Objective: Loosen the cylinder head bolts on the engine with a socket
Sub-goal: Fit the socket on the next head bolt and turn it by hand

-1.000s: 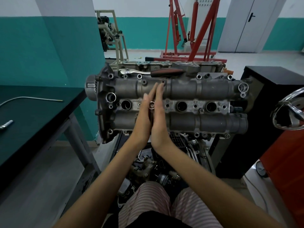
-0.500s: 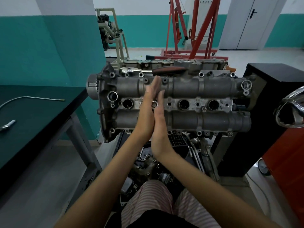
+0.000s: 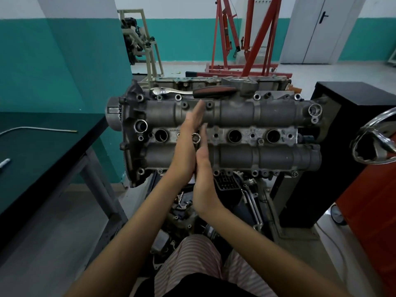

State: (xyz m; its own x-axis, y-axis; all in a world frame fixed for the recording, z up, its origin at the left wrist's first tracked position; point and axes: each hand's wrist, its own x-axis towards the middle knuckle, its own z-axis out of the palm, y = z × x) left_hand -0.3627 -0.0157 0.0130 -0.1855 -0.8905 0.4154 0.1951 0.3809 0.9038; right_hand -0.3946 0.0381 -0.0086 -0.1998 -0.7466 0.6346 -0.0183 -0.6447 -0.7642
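Flat-fingered left hand [image 3: 188, 142] and right hand [image 3: 203, 168] sandwich the upright socket [image 3: 196, 138] (left reaching farther) over the engine [image 3: 235, 116].

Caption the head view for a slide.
Flat palms of left hand and right hand roll a socket over the engine; ratchet lies unused.

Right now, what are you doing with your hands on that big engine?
A person presses a socket between flat palms, left hand and right hand, as if to spin it over the engine. The ratchet lies unused on the engine's far edge.
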